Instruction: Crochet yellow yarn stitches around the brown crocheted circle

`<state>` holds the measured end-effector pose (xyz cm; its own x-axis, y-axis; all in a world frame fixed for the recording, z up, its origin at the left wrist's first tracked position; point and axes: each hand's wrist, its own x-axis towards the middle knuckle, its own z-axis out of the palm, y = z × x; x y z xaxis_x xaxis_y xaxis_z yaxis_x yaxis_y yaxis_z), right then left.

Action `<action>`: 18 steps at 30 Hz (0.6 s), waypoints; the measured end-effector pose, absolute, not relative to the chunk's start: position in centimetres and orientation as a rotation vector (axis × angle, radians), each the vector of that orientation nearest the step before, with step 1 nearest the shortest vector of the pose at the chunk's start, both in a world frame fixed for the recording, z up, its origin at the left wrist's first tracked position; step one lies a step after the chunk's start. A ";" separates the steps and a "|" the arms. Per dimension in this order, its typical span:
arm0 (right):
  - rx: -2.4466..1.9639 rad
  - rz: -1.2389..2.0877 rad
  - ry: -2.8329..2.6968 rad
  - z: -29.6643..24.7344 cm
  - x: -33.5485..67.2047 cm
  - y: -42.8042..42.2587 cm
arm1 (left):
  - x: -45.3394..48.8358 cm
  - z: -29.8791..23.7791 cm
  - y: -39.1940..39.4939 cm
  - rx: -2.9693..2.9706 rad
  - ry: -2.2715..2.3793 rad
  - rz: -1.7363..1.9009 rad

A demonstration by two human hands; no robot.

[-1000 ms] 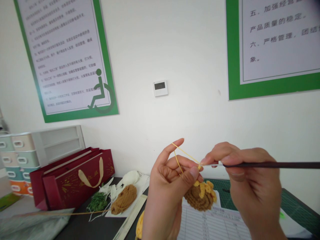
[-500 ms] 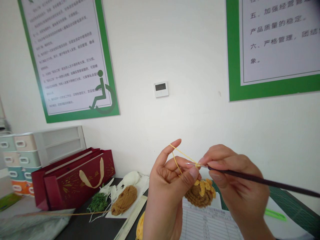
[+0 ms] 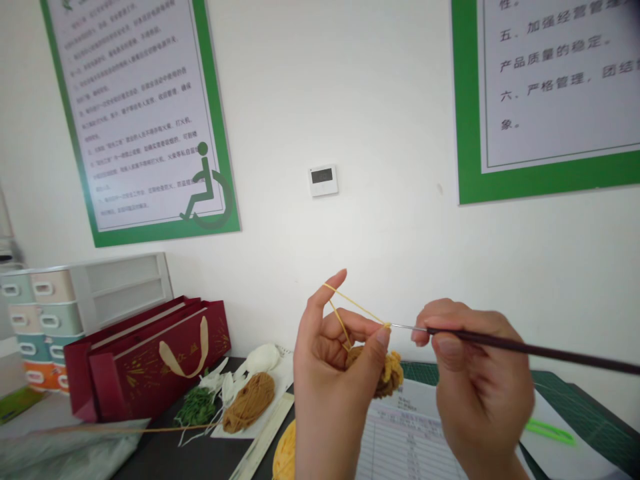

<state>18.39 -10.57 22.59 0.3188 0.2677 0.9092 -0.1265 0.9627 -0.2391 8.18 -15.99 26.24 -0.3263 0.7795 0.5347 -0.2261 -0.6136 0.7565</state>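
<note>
My left hand (image 3: 334, 380) pinches a small brown-and-yellow crocheted piece (image 3: 380, 371) between thumb and fingers. A thin yellow yarn strand (image 3: 355, 307) runs over its raised index finger to the hook's tip. My right hand (image 3: 480, 393) grips a slim steel crochet hook with a dark handle (image 3: 520, 345), which points left and slightly upward. The hook's tip sits at the yarn close to my left thumb. Part of the crocheted piece is hidden behind that thumb.
On the dark table lie a brown yarn ball (image 3: 249, 403), a yellow yarn ball (image 3: 285, 453), a ruler (image 3: 263, 433), a printed sheet (image 3: 410, 433) and a green cutting mat (image 3: 590, 417). A red gift bag (image 3: 155, 360) and plastic drawers (image 3: 35, 313) stand at left.
My left hand and the crocheted piece have shifted left, with the piece now lower and more hidden. My right hand has moved right, and the hook has tilted from level to sloping.
</note>
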 end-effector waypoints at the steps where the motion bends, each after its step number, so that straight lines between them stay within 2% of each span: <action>1: -0.152 0.309 -1.197 22.7 18.4 -10.6 | 8.1 26.3 -16.0 1.254 0.757 1.979; 4: -0.176 0.540 -1.138 23.1 18.6 -10.5 | 7.8 26.4 -15.9 1.246 0.738 1.951; 11: -0.084 1.405 -1.066 23.9 18.0 -10.3 | 7.4 26.5 -15.3 1.166 0.578 1.832; 13: -0.068 1.437 -1.056 23.9 17.7 -10.3 | 7.3 26.4 -15.1 1.146 0.554 1.821; 18: -0.080 1.245 -1.089 23.6 17.4 -10.4 | 7.3 26.1 -14.9 1.115 0.534 1.865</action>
